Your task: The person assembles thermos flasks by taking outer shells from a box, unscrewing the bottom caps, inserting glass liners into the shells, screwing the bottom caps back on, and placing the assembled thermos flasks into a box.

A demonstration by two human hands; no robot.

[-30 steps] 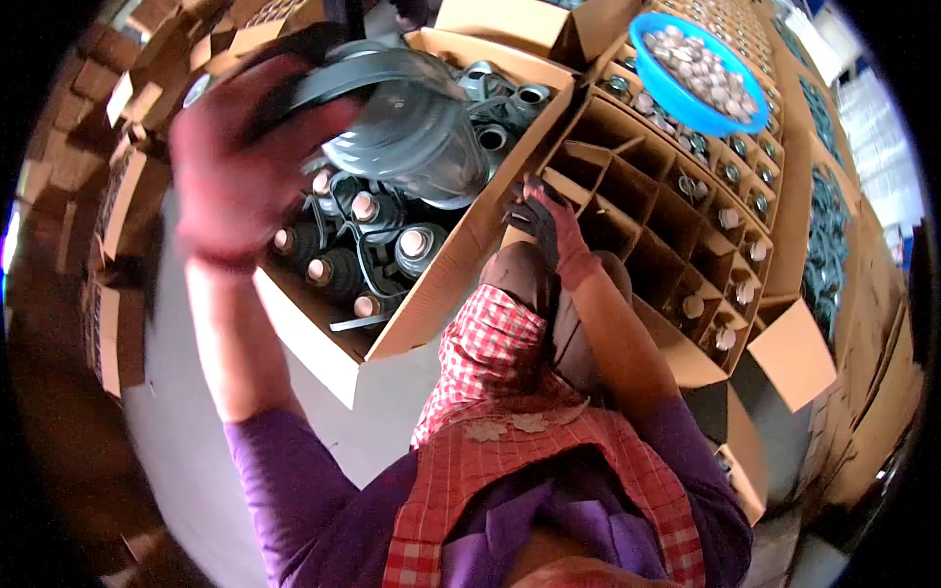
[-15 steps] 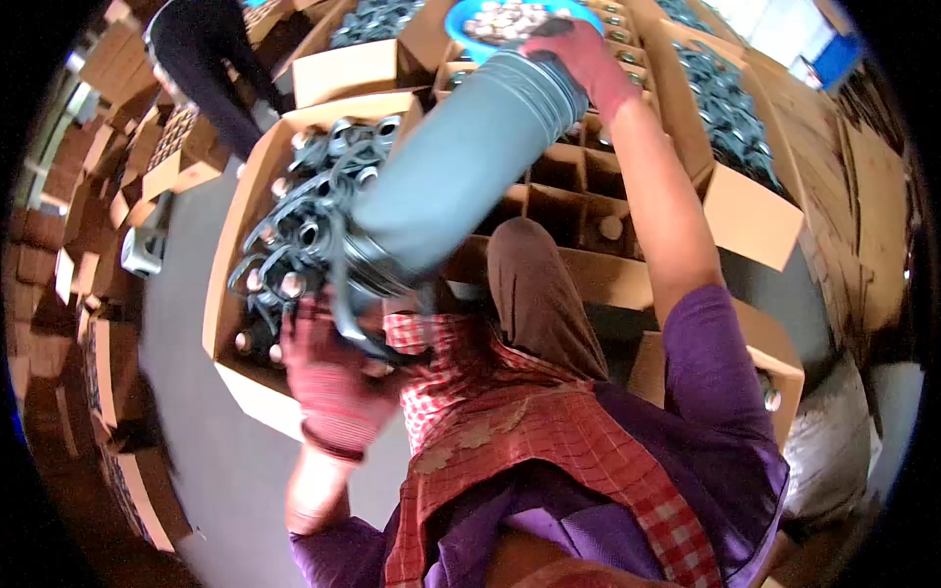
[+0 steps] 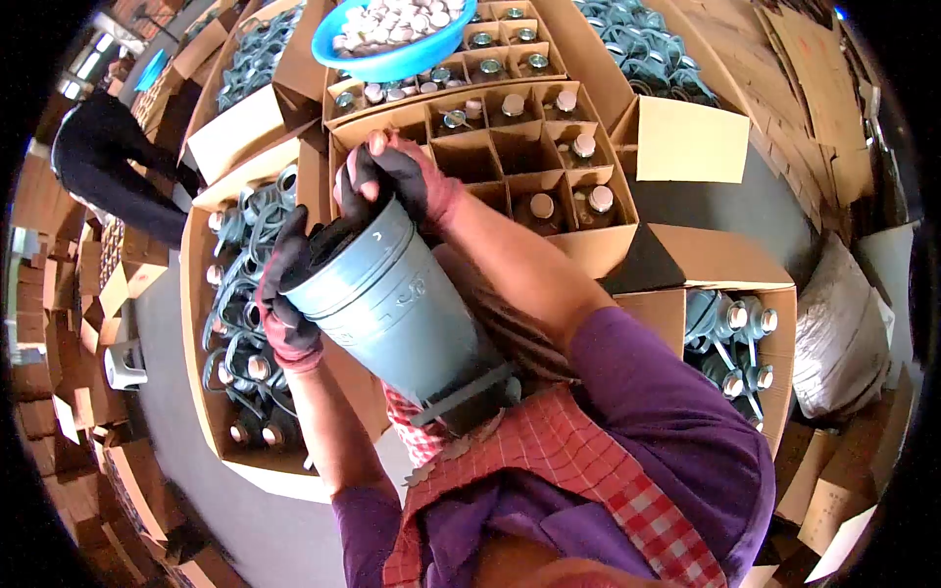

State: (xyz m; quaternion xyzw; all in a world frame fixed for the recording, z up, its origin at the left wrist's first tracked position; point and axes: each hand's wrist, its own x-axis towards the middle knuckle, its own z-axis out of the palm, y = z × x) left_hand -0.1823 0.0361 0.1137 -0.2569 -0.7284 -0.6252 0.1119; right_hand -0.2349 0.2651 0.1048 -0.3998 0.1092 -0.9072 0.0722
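Now your left hand (image 3: pixel 281 318) has shifted to the far end of the blue-grey jar (image 3: pixel 392 304), cupped around it; your right hand (image 3: pixel 417 181) curls there too, so both hold it.

A person in dark clothes (image 3: pixel 103 147) bent forward at the upper left of the frame. Lower down, a white stool (image 3: pixel 123 365) stood on the grey floor (image 3: pixel 157 314). Brown cartons (image 3: pixel 142 490) crowded the lower left. Flat cardboard sheets (image 3: pixel 814 88) lay layered at the upper right, above a pale, creased sack (image 3: pixel 838 338). Something bright blue (image 3: pixel 152 71), too small to make out, showed near the top left.
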